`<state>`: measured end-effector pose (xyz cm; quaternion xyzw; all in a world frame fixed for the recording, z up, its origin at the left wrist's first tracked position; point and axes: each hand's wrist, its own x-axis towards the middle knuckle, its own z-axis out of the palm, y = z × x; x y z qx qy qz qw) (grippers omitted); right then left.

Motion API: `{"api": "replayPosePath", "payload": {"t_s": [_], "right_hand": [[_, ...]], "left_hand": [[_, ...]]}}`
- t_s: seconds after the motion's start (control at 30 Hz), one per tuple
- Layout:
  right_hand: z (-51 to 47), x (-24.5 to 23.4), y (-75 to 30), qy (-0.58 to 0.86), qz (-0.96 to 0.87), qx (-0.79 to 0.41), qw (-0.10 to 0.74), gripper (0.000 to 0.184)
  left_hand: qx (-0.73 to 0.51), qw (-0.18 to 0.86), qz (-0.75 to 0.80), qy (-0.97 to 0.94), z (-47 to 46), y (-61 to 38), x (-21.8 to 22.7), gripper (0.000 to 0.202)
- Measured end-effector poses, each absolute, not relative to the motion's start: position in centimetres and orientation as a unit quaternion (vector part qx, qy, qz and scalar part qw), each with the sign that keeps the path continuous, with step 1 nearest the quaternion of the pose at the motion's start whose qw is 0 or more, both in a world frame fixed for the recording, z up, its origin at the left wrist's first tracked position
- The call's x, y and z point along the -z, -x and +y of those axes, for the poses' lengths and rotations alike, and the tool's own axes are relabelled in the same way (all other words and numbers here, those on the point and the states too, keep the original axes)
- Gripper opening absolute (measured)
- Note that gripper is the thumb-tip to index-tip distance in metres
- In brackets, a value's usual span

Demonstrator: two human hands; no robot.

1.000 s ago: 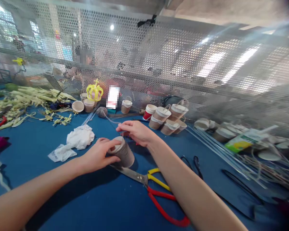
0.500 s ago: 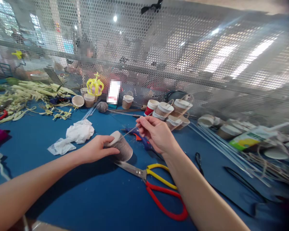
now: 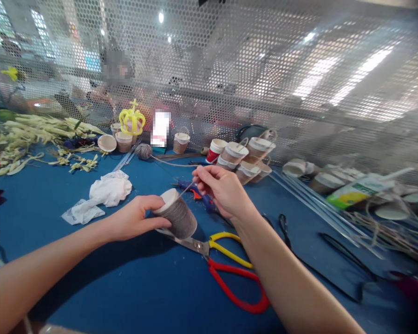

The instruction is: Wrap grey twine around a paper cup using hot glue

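Observation:
My left hand point(image 3: 137, 217) grips a paper cup point(image 3: 181, 217) wrapped in grey-brown yarn, holding it tilted above the blue table. Pinched in my right hand point(image 3: 218, 188) is a strand of yarn point(image 3: 185, 189) that runs to the cup's upper end. Another length of it trails back to a grey yarn ball point(image 3: 144, 151). Scissors with one yellow and one red handle point(image 3: 235, 283) lie below the cup, which covers part of their blades. A blue glue gun point(image 3: 205, 199) is partly hidden behind my right hand.
Behind stand yarn-wrapped cups with handles point(image 3: 248, 171), a red cup point(image 3: 216, 150), a phone point(image 3: 160, 127) and a yellow crown point(image 3: 132, 121). Crumpled white tissue point(image 3: 110, 188) lies left. Clear sticks point(image 3: 310, 208) and a black cord point(image 3: 320, 276) lie right. A perforated metal screen point(image 3: 209, 69) rises behind.
The cup has tilted and turned slightly in my left hand, showing more of its wrapped side. My right hand still pinches the yarn. The whole view has shifted a little.

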<state>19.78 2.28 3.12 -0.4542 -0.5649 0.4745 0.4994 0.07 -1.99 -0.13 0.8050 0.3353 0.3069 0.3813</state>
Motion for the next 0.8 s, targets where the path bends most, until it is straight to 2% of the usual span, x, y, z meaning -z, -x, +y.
{"api": "replayPosePath", "payload": {"t_s": [0.8], "right_hand": [[1.5, -2.0, -18.4, 0.494, -0.633, -0.442, 0.401, 0.019]], "left_hand": [[-0.314, 0.364, 0.273, -0.833, -2.7, -0.2, -0.8, 0.013]]}}
